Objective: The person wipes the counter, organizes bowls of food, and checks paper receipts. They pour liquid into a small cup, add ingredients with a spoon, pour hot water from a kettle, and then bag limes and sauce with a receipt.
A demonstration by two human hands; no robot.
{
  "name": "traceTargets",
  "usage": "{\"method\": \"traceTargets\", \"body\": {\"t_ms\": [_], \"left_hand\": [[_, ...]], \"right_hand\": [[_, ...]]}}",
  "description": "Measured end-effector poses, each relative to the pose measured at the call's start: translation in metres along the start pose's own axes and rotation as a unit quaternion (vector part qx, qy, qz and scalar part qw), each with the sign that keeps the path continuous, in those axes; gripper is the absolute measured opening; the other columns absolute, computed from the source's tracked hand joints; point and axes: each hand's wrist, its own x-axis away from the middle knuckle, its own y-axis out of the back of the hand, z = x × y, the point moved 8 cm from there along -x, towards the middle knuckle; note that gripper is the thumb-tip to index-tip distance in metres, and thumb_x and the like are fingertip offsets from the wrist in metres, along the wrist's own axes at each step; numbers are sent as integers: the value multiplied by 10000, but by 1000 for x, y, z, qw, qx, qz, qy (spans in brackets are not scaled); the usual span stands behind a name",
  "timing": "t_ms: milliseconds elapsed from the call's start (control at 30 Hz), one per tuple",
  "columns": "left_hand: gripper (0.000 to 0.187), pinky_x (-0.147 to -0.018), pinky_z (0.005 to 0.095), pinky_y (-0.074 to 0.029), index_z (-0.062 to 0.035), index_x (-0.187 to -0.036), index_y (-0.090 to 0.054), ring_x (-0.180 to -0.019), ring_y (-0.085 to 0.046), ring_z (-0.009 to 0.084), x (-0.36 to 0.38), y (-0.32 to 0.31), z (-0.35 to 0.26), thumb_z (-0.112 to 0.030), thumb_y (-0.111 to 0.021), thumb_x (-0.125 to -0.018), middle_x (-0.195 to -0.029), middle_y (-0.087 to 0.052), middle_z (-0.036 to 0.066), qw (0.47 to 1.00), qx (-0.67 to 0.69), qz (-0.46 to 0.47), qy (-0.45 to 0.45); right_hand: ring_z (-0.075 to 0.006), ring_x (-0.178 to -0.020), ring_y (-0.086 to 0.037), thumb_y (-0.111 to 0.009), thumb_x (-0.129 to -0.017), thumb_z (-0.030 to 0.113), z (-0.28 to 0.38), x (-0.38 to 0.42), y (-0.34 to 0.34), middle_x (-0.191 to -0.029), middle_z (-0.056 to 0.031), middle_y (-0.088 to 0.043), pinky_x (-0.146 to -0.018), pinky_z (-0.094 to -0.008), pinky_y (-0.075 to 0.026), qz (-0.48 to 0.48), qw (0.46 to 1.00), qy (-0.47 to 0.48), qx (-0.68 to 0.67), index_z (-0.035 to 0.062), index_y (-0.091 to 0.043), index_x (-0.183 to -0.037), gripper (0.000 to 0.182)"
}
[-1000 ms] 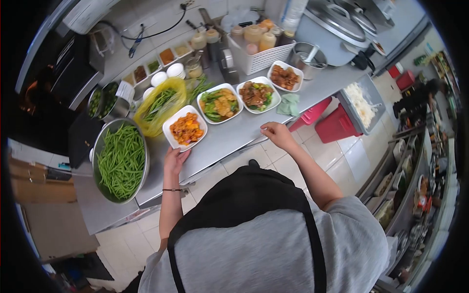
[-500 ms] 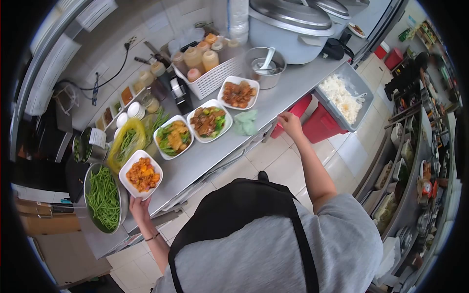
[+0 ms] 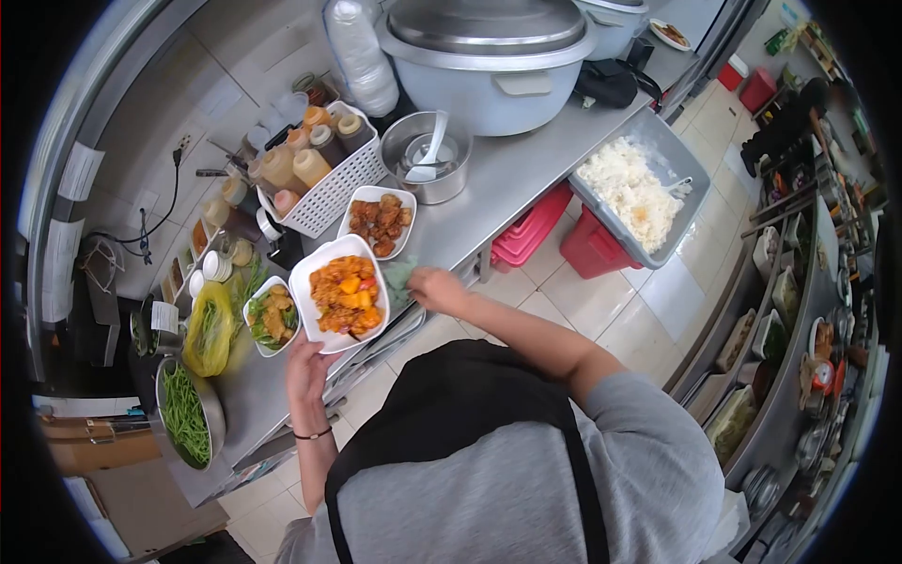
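Note:
My left hand [image 3: 308,368] grips the near edge of a white square bowl [image 3: 338,296] filled with saucy orange pieces. This bowl is raised over the counter and hides what lies beneath it. At the crumpled pale green cloth [image 3: 398,282], the fingers of my right hand [image 3: 438,289] are closed on its near edge. Just behind the raised bowl stands another white bowl with browned meat pieces [image 3: 380,222]. To its left sits a white bowl of greens with a golden topping [image 3: 272,317].
A white basket of sauce bottles [image 3: 331,188], a steel pot with a ladle [image 3: 427,160] and a big lidded cooker [image 3: 484,75] line the back. Green beans [image 3: 184,415] fill a bowl at left. A grey tub of rice [image 3: 639,193] stands right, above a red bin [image 3: 597,246].
My left hand has lifted the bowl of orange food and carried it right, covering the bowl of meat and greens. My right hand has come left and down to the green cloth.

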Motion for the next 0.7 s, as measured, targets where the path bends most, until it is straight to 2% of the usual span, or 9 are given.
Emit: {"method": "traceTargets", "body": {"t_ms": [67, 200, 333, 400, 467, 533, 600, 667, 700], "left_hand": [[450, -691, 342, -558, 78, -1174, -403, -863, -611, 269, -10, -22, 10, 26, -443, -730, -1059, -551, 177, 999, -17, 34, 24], [431, -675, 318, -561, 83, -1159, -418, -855, -615, 251, -17, -60, 17, 30, -431, -731, -1049, -556, 175, 997, -37, 54, 35], [423, -653, 300, -561, 80, -1159, -421, -836, -619, 231, -33, -84, 34, 24, -425, -740, -1031, -562, 167, 994, -57, 66, 58], [409, -630, 278, -558, 74, -1153, -429, -814, -622, 217, -44, -99, 46, 16, -423, -748, -1013, -568, 163, 990, -82, 84, 85], [394, -670, 301, -553, 71, -1144, -434, -848, -613, 227, -57, -116, 55, 12, -418, -755, -1023, -561, 166, 986, -88, 99, 103], [383, -732, 339, -535, 65, -1141, -424, -897, -597, 245, -69, -141, 67, 15, -405, -762, -1050, -546, 174, 975, -104, 136, 139], [378, -758, 353, -525, 64, -1139, -418, -913, -590, 252, -86, -161, 78, 16, -399, -764, -1057, -539, 177, 969, -105, 157, 159], [370, -783, 367, -514, 63, -1133, -409, -933, -583, 265, -104, -181, 96, 18, -391, -766, -1058, -532, 185, 960, -103, 177, 193], [367, -784, 367, -513, 63, -1130, -406, -936, -582, 271, -114, -189, 106, 18, -389, -766, -1053, -531, 189, 957, -101, 175, 207]], "right_hand": [[-300, -797, -562, -573, -713, 142, -31, 12, 52, -848, -109, -568, -714, -383, -454, -57, 991, -98, -75, 57, -592, -843, 156], [-321, -891, -546, -579, -724, 173, -104, 32, 144, -994, -134, -575, -762, -382, -443, -101, 954, -277, -54, 52, -597, -939, 247], [-302, -943, -537, -581, -723, 172, -148, 30, 124, -994, -138, -578, -801, -371, -431, -163, 957, -238, -16, 69, -605, -942, 242], [-296, -982, -526, -556, -731, 152, -135, 25, 97, -1013, -135, -579, -836, -374, -420, -180, 942, -114, 260, 80, -609, -956, 242], [-299, -986, -527, -521, -738, 122, -172, 34, 88, -1044, -134, -569, -834, -379, -431, -181, 947, -97, 248, 85, -611, -958, 241], [-290, -1087, -485, -534, -709, 72, -237, 51, 94, -1150, -120, -533, -949, -407, -345, -114, 953, -199, 199, 104, -586, -1061, 356], [-290, -1056, -507, -517, -680, 35, -295, 68, 127, -1116, -132, -551, -916, -390, -382, -110, 901, -249, 336, 96, -599, -1038, 373], [-291, -972, -553, -490, -687, 9, -308, 80, 186, -1057, -152, -573, -829, -374, -437, -155, 901, -246, 322, 103, -614, -1017, 365], [-296, -931, -570, -484, -689, 8, -334, 93, 205, -1010, -165, -586, -797, -370, -449, -155, 885, -342, 275, 107, -629, -990, 349]]}}
